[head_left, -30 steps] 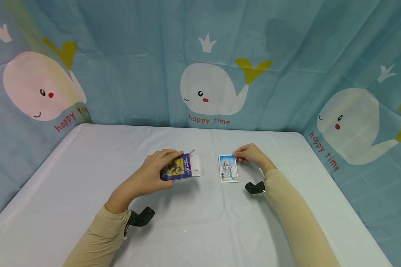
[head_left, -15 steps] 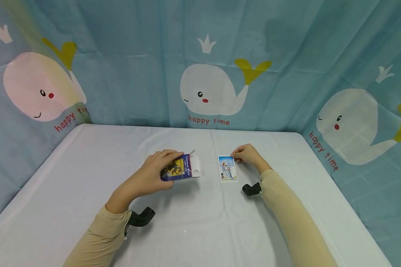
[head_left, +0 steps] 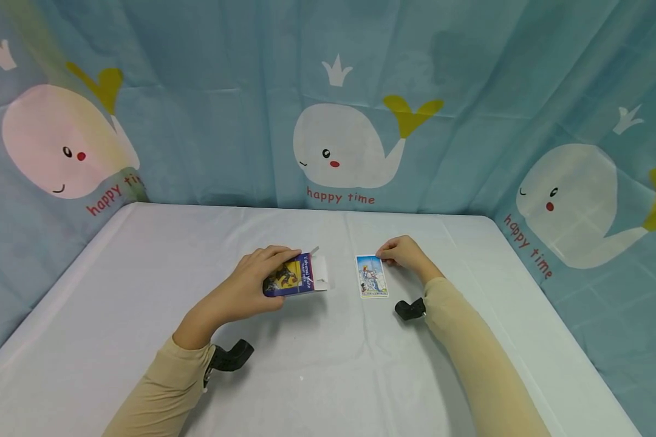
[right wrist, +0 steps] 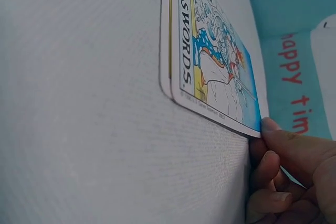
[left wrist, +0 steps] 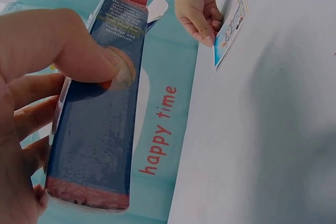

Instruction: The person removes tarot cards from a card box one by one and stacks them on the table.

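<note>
My left hand (head_left: 246, 282) grips a blue tarot card box (head_left: 291, 275) above the table, with its open white flap end (head_left: 320, 273) toward the right. In the left wrist view the thumb presses the narrow dark side of the box (left wrist: 100, 135), while the other fingers curl behind it. To the right, my right hand (head_left: 410, 255) pinches the upper right corner of a tarot card (head_left: 372, 277). "Swords" is printed along the lower edge of that card (right wrist: 220, 61) in the right wrist view. Another card edge (right wrist: 166, 40) shows just beneath it, slightly offset.
A white cloth (head_left: 306, 376) covers the table. Behind and at both sides hangs a blue curtain (head_left: 218, 145) with whale prints. Black camera mounts stick out from the left wrist (head_left: 231, 355) and the right wrist (head_left: 410, 309), low over the cloth.
My right hand has shifted slightly left, and the top card with it, so the card edge that showed at its left is now covered. The left hand and box stay put.
</note>
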{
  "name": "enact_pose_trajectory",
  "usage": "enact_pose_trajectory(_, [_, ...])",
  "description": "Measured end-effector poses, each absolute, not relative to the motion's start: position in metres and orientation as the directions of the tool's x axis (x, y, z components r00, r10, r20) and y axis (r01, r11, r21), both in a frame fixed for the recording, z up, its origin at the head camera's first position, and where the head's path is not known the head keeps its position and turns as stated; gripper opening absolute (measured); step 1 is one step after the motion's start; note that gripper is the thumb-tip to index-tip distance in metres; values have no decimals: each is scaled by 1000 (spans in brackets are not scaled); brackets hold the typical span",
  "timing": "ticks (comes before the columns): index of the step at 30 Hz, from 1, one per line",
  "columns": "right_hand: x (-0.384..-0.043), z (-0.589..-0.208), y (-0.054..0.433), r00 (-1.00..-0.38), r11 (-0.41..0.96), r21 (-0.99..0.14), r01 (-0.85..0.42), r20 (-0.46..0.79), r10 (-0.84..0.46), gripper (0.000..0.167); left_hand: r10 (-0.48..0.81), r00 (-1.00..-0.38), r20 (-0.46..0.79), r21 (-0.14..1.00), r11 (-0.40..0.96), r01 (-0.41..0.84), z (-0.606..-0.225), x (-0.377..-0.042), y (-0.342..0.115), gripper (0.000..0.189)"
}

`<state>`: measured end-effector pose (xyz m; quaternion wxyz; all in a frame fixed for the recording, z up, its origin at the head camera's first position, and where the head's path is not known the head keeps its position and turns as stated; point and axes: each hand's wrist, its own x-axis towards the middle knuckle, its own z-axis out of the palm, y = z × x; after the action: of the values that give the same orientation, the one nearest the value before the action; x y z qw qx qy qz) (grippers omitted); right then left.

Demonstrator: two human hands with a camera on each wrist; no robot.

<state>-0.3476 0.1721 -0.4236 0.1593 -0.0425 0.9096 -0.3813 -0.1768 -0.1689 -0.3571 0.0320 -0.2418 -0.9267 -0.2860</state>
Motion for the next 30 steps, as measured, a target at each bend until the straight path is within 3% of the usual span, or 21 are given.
enact_pose_trajectory(30, [-346,-426,171,-943,717,-696,49,-268,-197,16,427,-883,195,522,717,462,-357,-175,-168,81])
